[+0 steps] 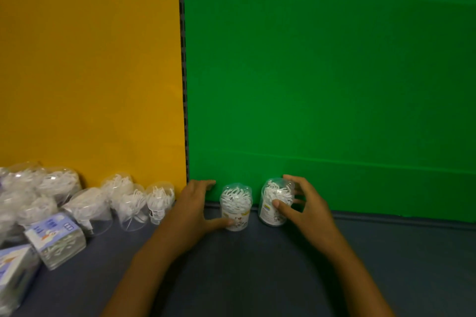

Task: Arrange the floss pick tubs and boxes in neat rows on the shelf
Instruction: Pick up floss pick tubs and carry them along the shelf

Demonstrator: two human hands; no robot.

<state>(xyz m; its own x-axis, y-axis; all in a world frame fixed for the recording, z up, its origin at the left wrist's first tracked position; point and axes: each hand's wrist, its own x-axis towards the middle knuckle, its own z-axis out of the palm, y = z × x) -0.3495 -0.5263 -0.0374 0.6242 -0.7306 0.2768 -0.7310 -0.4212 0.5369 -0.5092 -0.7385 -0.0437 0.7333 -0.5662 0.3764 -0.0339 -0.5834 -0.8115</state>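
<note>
Two bare forearms reach in from 6 o'clock over a dull blue-grey shelf (231, 278) w/ a matte surface. Left hand (192, 210) is spread wide, thumb touching the base of the left tub (236, 207) — fingers arched past its far side, not clamped. Right hand (302, 204) wraps the right tub (276, 201), thumb on the front label, fingers curled behind; that tub tilts slightly. Both are small clear plastic cylinders w/ domed tops, packed w/ white floss picks, printed paper labels low down. They stand near centre, just apart, against a green backdrop (334, 72). At 9 o'clock, before a yellow panel (87, 59), a loose cluster of tubs (134, 201) leans every way — beside them two glossy boxes (55, 238) w/ pale blue labels, approx. 8 o'clock.
</note>
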